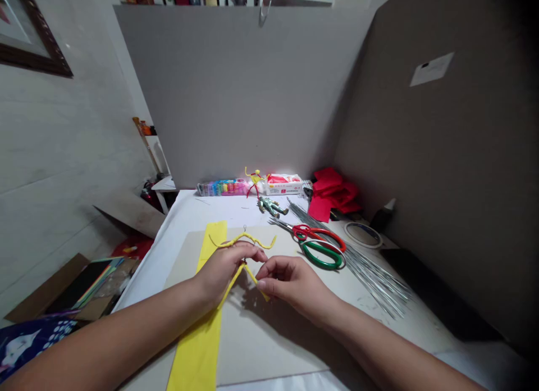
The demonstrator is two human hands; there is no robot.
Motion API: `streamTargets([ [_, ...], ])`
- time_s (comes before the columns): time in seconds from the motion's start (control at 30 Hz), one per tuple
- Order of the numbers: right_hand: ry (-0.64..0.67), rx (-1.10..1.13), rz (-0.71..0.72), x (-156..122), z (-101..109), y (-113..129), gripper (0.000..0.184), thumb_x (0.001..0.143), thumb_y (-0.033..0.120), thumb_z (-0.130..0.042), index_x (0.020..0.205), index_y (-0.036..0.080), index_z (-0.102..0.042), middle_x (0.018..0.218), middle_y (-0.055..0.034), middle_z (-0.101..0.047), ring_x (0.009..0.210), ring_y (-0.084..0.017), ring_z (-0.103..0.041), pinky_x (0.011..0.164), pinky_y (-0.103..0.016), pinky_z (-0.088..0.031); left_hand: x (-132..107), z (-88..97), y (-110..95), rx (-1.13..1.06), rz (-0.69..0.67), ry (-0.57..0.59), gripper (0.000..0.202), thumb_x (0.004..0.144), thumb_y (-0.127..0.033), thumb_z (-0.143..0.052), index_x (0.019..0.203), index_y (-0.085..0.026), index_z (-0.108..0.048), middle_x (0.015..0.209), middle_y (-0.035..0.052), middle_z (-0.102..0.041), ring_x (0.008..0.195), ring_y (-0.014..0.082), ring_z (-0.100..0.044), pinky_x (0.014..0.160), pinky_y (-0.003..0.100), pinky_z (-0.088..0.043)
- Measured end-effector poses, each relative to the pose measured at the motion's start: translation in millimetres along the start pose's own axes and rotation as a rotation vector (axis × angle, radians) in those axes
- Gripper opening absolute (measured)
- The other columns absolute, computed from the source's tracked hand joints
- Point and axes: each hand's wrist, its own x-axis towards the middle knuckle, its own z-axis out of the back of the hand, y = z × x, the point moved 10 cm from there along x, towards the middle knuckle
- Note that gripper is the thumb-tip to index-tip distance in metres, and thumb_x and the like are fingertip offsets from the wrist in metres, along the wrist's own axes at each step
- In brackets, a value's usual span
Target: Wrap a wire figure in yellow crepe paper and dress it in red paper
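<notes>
Yellow-wrapped wire figure (244,234), one: held above the beige board (269,349); left hand (223,267) curled about its middle, right hand (295,281) pinching one leg between thumb and fingers; yellow paper strip (197,340), flat on board; silver wires (362,270), loose bundle, to the right; small yellow-and-red figure (256,179), at the back

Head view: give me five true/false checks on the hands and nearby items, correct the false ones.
1. The left hand holds a yellow-wrapped wire figure. True.
2. Metal-bladed scissors with red and green handles lie beyond the right hand. True.
3. The right hand holds the scissors. False: it is at one of the figure's legs.
4. A long flat yellow strip passes under the left forearm. True.
5. The strip lies right of the scissors. False: it lies left of them.
</notes>
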Motion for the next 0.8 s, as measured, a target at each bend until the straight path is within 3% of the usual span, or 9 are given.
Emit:
streamTargets([
  [0.13, 0.009, -0.114, 0.011, -1, -3, -1, 0.012, 0.068, 0.023, -0.069, 0.073, 0.012, -0.066, 0.064, -0.0003, -0.059, 0.056, -0.01, -0.05, 0.054, -0.022, -0.04, 3, -0.5, 8, 0.019, 0.022, 0.022, 0.015, 0.074, -0.025, -0.057, 0.071, -0.018, -0.07, 0.085, 0.0045, -0.065, 0.088, 0.0196, -0.058, 0.075, 0.028, -0.041],
  [0.3, 0.004, -0.238, 0.034, -2, -7, -2, 0.011, 0.068, 0.022, -0.068, 0.073, 0.012, -0.067, 0.06, 0.0012, -0.056, 0.052, -0.009, -0.047, 0.05, -0.021, -0.037, 5, -2.3, 17, 0.051, 0.058, 0.045, 0.02, 0.076, -0.03, -0.054, 0.074, -0.018, -0.07, 0.08, 0.005, -0.065, 0.072, 0.0183, -0.059, 0.067, 0.03, -0.044],
  [0.53, -0.163, -0.469, 0.177, -1, 12, 18, 0.007, 0.073, 0.019, -0.059, 0.073, 0.014, -0.064, 0.066, -0.0007, -0.061, 0.06, -0.012, -0.051, 0.057, -0.022, -0.04, 15, 6.4, 6, 0.119, -0.055, 0.041, 0.019, 0.074, -0.032, -0.059, 0.082, -0.018, -0.069, 0.095, 0.0074, -0.067, 0.099, 0.0222, -0.058, 0.083, 0.03, -0.044],
  [0.67, -0.273, -0.63, 0.237, 0, 35, 32, 0.009, 0.077, 0.021, -0.055, 0.074, 0.015, -0.062, 0.069, -0.0022, -0.062, 0.063, -0.013, -0.054, 0.058, -0.023, -0.04, 27, 19.6, 5, 0.301, -0.057, 0.079, 0.041, 0.072, -0.037, -0.061, 0.109, -0.019, -0.066, 0.105, 0.0071, -0.068, 0.093, 0.0222, -0.062, 0.082, 0.033, -0.046],
  [0.8, -0.287, -0.824, 0.263, 2, 45, 33, 0.011, 0.072, 0.011, -0.053, 0.072, 0.016, -0.063, 0.07, -0.0024, -0.063, 0.064, -0.015, -0.054, 0.06, -0.025, -0.038, 39, 43.4, 2, 0.63, -0.076, -0.003, 0.039, 0.069, -0.034, -0.062, 0.105, -0.021, -0.069, 0.116, 0.0069, -0.064, 0.104, 0.024, -0.058, 0.087, 0.032, -0.045],
])
